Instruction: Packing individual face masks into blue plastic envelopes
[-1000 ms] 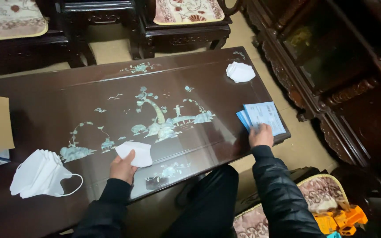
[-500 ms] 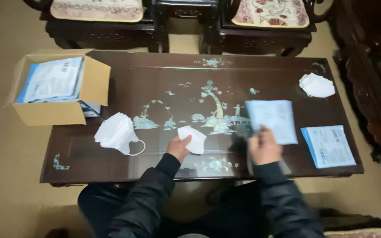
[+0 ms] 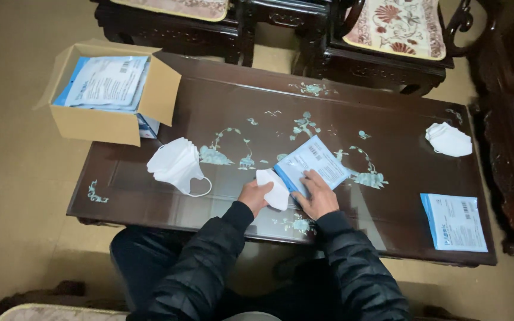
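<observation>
Two hands meet over a mask and a packet at the near middle of the dark inlaid surface.

The left hand grips a folded white mask; the right hand presses flat, fingers spread, on a blue-and-white packet touching it.

1. We are counting one folded white mask under our left grip.
2. We are seeing two stacks of white masks.
3. We are counting two blue-and-white packets on the bench.
4. We are finding one cardboard box.
</observation>
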